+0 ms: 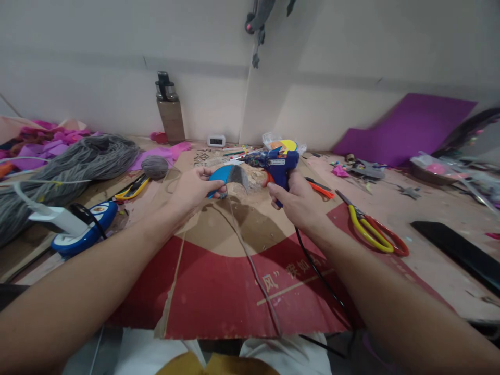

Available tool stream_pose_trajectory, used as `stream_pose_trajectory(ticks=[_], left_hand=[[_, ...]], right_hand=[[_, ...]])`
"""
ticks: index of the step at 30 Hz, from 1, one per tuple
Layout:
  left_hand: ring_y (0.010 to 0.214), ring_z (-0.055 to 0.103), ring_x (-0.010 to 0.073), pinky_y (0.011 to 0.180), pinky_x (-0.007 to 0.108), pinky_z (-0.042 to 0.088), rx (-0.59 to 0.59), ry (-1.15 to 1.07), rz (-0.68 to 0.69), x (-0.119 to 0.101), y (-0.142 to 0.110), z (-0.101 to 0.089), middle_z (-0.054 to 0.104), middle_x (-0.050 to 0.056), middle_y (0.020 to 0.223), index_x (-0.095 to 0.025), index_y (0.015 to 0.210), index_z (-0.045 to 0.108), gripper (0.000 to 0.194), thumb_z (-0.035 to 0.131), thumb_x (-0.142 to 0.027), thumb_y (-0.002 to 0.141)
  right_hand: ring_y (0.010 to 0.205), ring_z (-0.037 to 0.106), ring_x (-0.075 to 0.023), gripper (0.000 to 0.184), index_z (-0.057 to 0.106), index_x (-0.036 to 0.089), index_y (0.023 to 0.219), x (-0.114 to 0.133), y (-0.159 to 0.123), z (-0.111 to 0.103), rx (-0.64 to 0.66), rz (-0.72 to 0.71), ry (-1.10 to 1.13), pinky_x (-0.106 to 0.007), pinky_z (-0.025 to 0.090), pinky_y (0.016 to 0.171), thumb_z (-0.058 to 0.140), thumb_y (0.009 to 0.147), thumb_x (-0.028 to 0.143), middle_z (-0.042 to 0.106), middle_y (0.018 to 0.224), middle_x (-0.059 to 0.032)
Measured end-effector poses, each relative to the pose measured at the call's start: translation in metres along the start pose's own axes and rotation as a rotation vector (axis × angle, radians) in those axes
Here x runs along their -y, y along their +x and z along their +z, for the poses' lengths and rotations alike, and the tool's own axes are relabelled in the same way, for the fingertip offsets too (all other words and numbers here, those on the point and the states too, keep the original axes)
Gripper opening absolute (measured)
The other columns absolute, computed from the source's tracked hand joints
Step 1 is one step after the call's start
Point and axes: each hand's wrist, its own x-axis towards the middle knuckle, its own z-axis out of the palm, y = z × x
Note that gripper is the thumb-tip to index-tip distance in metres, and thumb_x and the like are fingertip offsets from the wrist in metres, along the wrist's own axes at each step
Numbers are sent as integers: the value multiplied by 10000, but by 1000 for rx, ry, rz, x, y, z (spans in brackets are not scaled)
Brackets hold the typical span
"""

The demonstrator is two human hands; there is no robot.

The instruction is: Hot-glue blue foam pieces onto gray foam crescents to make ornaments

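In the head view my left hand pinches a curved blue piece, thin like foam or card. Its right part is covered in grey yarn. From it a strand of grey yarn trails down over the cardboard to the near edge. My right hand is wrapped round a dark blue hot glue gun with an orange trigger. The gun's nozzle points left, close to the yarn-covered part; whether they touch I cannot tell. A black cord hangs from its handle.
Beneath my hands lies red and tan cardboard. Yellow-and-red-handled scissors and an orange utility knife are right. A blue power strip, a yellow-handled cutter, a grey yarn ball and grey skein sit left.
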Motion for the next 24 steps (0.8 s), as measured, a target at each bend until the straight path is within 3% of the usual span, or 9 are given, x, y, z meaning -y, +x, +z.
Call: stream_pose_trajectory(ticks=[4, 7, 10, 13, 15, 17, 21, 24], left_hand=[[529, 607, 112, 490, 198, 460, 70, -78, -110, 3, 3, -1, 667, 51, 618, -160, 710, 567, 220, 771, -121, 637], [524, 600, 108, 472, 191, 468, 91, -125, -158, 2, 3, -1, 664, 52, 618, -155, 711, 569, 228, 775, -106, 627], [516, 591, 100, 454, 177, 462, 90, -122, -169, -3, 1, 0, 661, 51, 617, -150, 705, 562, 212, 758, -95, 644], [518, 593, 96, 459, 171, 460, 83, -118, -157, -6, -1, 0, 660, 46, 621, -144, 722, 569, 202, 751, -86, 655], [524, 600, 98, 479, 180, 472, 87, -120, -130, -7, -3, 0, 669, 49, 641, -138, 749, 587, 183, 745, -90, 669], [525, 605, 103, 496, 195, 483, 82, -123, -102, -7, -4, 0, 678, 53, 658, -135, 778, 597, 167, 731, -95, 686], [507, 597, 99, 503, 198, 474, 26, -132, -23, -9, -4, 1, 672, 48, 638, -123, 775, 579, 154, 701, -71, 696], [525, 607, 100, 519, 195, 471, -32, -130, 11, -12, -2, -2, 671, 44, 637, -123, 761, 565, 158, 692, -65, 687]], right_hand=[[469, 484, -121, 166, 444, 221, 957, -18, 14, -3, 1, 311, 209, -272, 428, 450, 497, 816, 290, 502, 634, 42], [511, 562, -174, 135, 484, 199, 869, -34, 24, -12, 95, 494, -56, -334, 462, 518, 505, 817, 321, 571, 647, -24], [826, 635, -328, 279, 534, 164, 744, -37, 25, -25, 86, 407, -600, -477, 477, 716, 599, 783, 432, 626, 829, -179], [1115, 503, -414, 311, 548, 146, 710, -20, 19, -29, -167, 201, -856, -559, 398, 873, 640, 768, 438, 583, 1047, -264], [1078, 524, -339, 228, 541, 161, 743, -2, 10, -20, -242, 98, -704, -500, 408, 883, 582, 822, 371, 596, 1023, -207], [875, 583, -233, 198, 519, 187, 778, 16, 1, -2, -113, 75, -366, -398, 453, 793, 529, 857, 368, 615, 866, -103], [740, 603, -158, 274, 444, 208, 909, 41, -14, 39, 157, 354, 261, -287, 468, 642, 647, 767, 325, 612, 809, -27], [581, 578, -120, 332, 377, 222, 989, 53, -17, 50, 320, 506, 463, -253, 446, 546, 629, 773, 231, 573, 704, 37]])
